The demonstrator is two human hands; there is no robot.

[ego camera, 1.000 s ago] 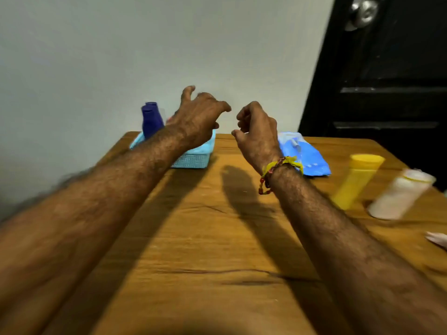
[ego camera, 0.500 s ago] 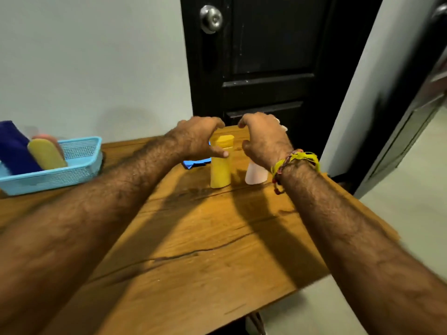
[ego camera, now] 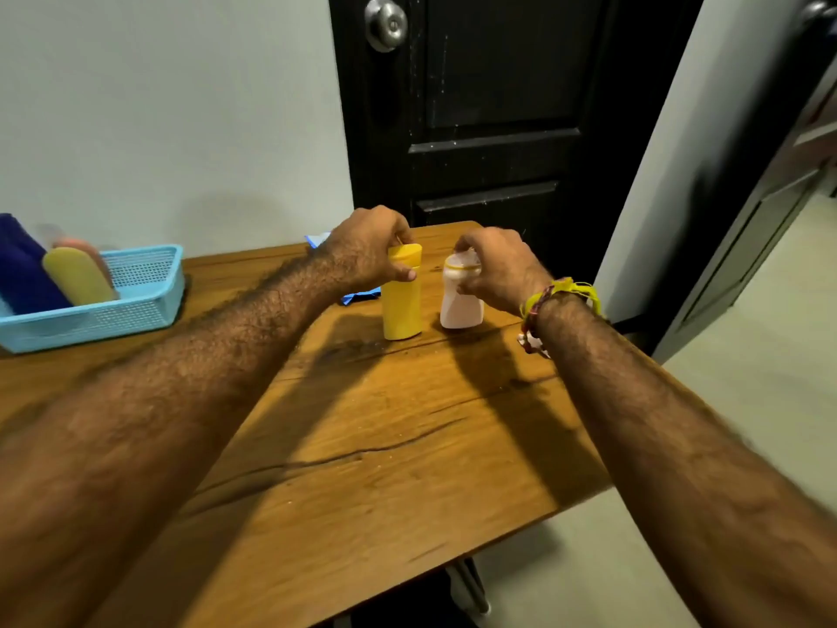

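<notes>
Two grips | left hand [ego camera: 367, 249] curled round yellow bottle [ego camera: 401, 308] top | right hand [ego camera: 500, 269] round white bottle [ego camera: 459, 310] | lift both straight up.

view: head, one only | looks forward and down over table [ego camera: 362, 446] | hands at far edge | door [ego camera: 498, 106] behind

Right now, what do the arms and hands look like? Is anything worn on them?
The left forearm and right forearm are bare and hairy, no sleeves in view. The left hand and right hand wear no gloves. Round the right wrist sits a bundle of thread bands, yellow and dark red, with a pale bit hanging. The left wrist is bare.
</notes>
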